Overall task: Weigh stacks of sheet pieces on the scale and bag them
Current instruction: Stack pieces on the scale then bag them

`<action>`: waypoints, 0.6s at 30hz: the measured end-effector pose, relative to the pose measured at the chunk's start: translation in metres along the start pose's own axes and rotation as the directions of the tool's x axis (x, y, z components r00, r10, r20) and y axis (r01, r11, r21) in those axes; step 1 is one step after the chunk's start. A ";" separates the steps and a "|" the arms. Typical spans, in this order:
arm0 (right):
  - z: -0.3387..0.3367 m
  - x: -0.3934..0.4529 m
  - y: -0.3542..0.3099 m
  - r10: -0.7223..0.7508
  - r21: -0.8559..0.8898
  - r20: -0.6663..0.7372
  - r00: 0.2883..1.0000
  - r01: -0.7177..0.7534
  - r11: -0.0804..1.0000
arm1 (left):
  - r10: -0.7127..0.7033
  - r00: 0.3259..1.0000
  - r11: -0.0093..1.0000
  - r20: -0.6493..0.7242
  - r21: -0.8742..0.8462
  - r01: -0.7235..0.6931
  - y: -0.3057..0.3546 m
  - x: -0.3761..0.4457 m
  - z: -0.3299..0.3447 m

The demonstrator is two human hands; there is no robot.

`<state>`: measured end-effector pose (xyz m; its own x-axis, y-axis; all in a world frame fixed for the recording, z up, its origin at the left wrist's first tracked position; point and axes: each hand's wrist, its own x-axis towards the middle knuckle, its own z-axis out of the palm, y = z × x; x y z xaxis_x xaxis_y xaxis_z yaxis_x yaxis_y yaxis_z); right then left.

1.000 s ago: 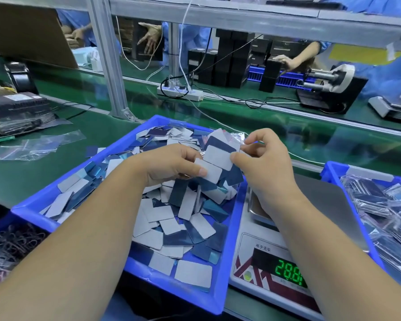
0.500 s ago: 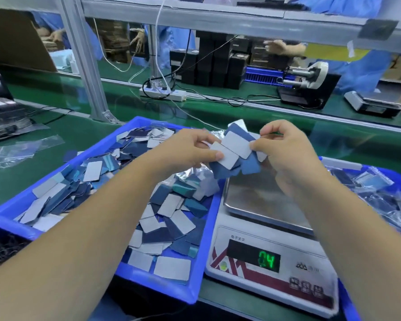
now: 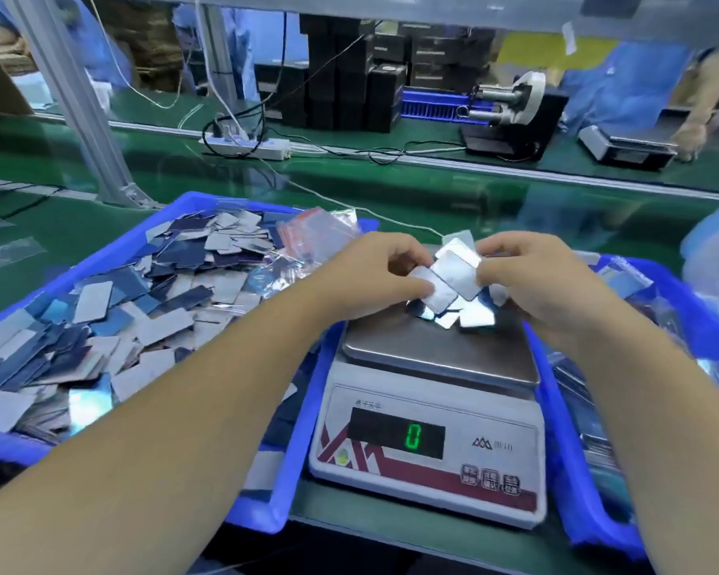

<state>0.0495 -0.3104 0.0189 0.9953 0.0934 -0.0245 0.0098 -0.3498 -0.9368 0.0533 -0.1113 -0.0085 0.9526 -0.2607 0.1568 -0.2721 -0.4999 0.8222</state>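
Observation:
Both my hands hold one loose stack of sheet pieces (image 3: 453,278), grey-white and blue rectangles, over the far part of the scale's steel pan (image 3: 432,346). My left hand (image 3: 374,271) pinches the stack's left side and my right hand (image 3: 532,280) grips its right side. The lowest pieces look close to the pan; I cannot tell if they touch it. The scale (image 3: 428,433) has a white body and its green display reads 0. A blue tray (image 3: 291,417) at my left is heaped with many more sheet pieces (image 3: 113,309).
A second blue tray (image 3: 557,483) with filled clear bags stands at the right of the scale. Small clear bags (image 3: 316,234) lie at the far corner of the left tray. Beyond are a green conveyor belt, a power strip (image 3: 250,147), black boxes, a tape dispenser (image 3: 511,110) and another scale (image 3: 627,147).
Both hands carried the stack rightward from above the left tray to over the scale pan. The display went from about 28 to 0.

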 end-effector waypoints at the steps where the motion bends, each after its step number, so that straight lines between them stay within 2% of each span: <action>1: 0.001 0.000 0.000 -0.016 -0.066 -0.002 1.000 0.016 0.998 | 0.007 1.000 1.000 0.007 0.012 -0.007 -0.002 -0.002 -0.001; 4: 0.002 -0.001 0.001 -0.060 -0.272 0.015 0.998 0.062 0.960 | 0.038 0.999 0.987 -0.004 0.159 -0.037 -0.006 -0.007 -0.009; 6: 0.006 -0.004 0.000 -0.093 -0.331 0.033 0.995 0.099 0.938 | 0.054 0.999 0.975 -0.003 0.215 -0.053 -0.006 -0.009 -0.014; 11: 0.014 -0.007 -0.001 -0.156 -0.527 0.026 0.987 0.146 0.837 | 0.018 0.998 0.987 -0.052 0.158 -0.010 -0.009 -0.014 -0.019; 15: 0.012 -0.006 0.001 -0.158 -0.573 0.038 0.987 0.151 0.806 | -0.010 0.991 0.990 -0.133 0.135 0.028 -0.009 -0.016 -0.020; 18: 0.007 -0.004 0.003 -0.147 -0.509 0.028 0.989 0.141 0.849 | -0.051 0.977 0.993 -0.206 0.097 0.072 -0.010 -0.015 -0.023</action>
<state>0.0444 -0.3054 0.0133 0.9800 0.1696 0.1043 0.1974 -0.7586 -0.6210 0.0450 -0.0834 -0.0062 0.9727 -0.0594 0.2243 -0.2149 -0.5953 0.7742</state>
